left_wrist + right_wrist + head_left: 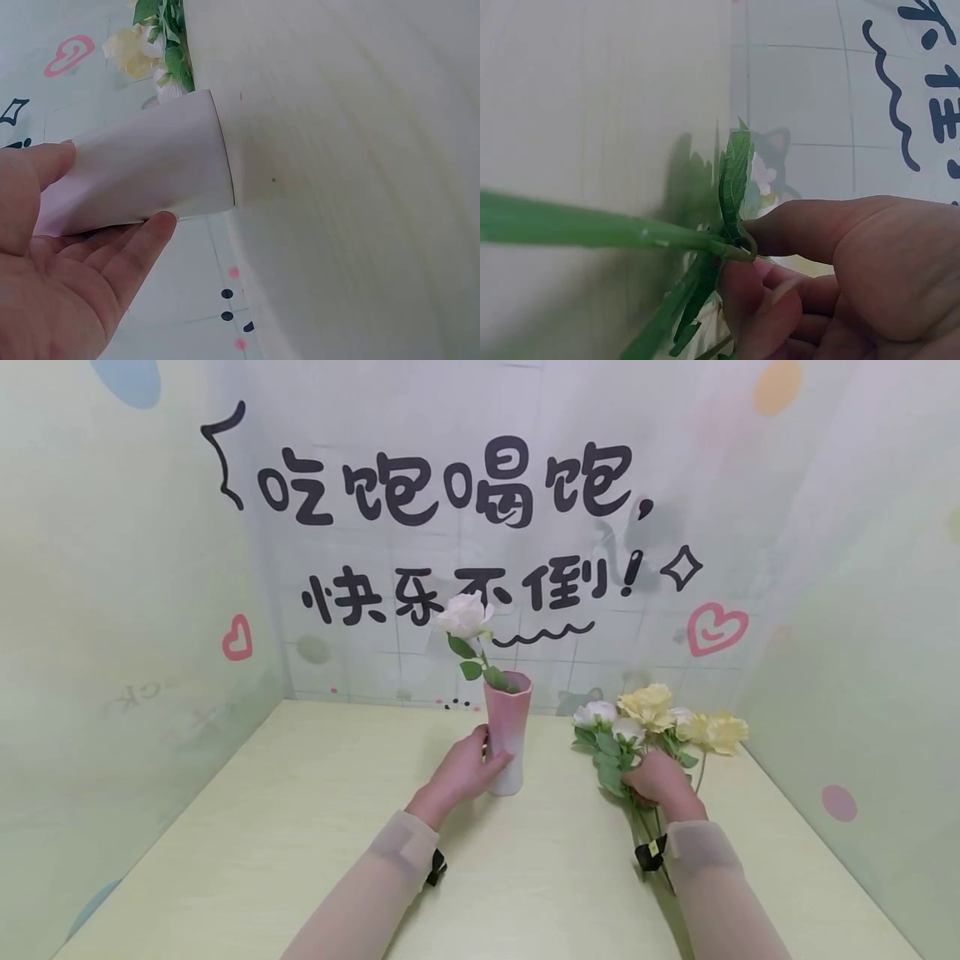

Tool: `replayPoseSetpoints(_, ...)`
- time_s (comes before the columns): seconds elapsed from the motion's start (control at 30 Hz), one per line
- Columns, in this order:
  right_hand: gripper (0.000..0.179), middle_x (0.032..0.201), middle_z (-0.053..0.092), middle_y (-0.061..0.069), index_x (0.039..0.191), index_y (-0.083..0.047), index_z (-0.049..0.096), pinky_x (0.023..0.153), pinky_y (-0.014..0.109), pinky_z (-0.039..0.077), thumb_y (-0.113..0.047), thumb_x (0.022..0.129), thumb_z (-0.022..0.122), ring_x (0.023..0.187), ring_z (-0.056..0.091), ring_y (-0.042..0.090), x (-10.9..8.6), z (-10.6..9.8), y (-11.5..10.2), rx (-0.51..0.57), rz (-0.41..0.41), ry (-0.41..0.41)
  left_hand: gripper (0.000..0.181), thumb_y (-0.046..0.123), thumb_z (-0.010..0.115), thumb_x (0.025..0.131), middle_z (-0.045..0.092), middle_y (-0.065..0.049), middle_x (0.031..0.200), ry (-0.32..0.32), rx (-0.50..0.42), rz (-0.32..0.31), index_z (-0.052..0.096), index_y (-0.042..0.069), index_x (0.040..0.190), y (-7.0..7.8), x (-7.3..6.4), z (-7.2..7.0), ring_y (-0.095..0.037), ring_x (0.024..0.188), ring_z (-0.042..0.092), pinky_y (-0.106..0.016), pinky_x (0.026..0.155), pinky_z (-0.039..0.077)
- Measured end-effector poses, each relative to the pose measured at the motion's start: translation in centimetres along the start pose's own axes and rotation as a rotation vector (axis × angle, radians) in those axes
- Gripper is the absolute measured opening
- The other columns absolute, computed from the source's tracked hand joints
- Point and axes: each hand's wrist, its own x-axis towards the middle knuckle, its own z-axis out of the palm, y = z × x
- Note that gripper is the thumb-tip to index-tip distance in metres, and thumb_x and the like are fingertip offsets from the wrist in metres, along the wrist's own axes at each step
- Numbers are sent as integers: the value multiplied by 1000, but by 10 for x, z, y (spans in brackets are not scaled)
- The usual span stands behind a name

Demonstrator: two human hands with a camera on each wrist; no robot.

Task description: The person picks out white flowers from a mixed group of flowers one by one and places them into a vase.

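A tall vase (pixel 507 735), pink at the top and fading to white at its base, stands upright on the table. My left hand (pixel 467 768) grips its lower half, thumb on one side and fingers on the other, as the left wrist view of the vase (pixel 150 161) also shows. One white rose (pixel 465 616) stands in the vase, leaning left over the rim. To the right, a bunch of yellow and white flowers (pixel 647 706) lies on the table. Among them my right hand (pixel 663 783) pinches a green flower stem (pixel 652 232) beside a leaf (pixel 736 176).
The pale yellow table (pixel 315 860) ends at a back wall (pixel 360 410) with black lettering. Side walls rise at the left (pixel 112 610) and right (pixel 862 635). Long stems (pixel 645 827) trail from the bunch toward the table's front, under the right wrist.
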Motion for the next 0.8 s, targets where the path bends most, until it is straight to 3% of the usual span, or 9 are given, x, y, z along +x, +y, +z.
replayPoseSetpoints(0.33,49,50,50,-4,54,-19,52,69,33,46,-20,102,58,49,43,13,-3,-3,-3,15,-34,-6,66,32,65,111,58,-25,160,-4,6,-10,43,-5,161,-1,1,1,-42,146,61,-56,120,53)
replayPoseSetpoints(0.63,51,51,48,-5,55,-21,48,73,34,46,-22,106,54,49,40,12,-6,-3,-11,33,-61,-20,66,33,64,111,58,-24,161,-6,4,-15,42,-4,162,1,0,1,-41,147,60,-55,121,53)
replayPoseSetpoints(0.8,48,55,55,-3,58,-20,47,72,35,50,-17,105,54,54,55,16,-9,-6,-18,61,-79,17,67,33,65,111,58,-24,160,-6,4,-11,42,-4,162,1,-1,1,-41,146,61,-55,121,53)
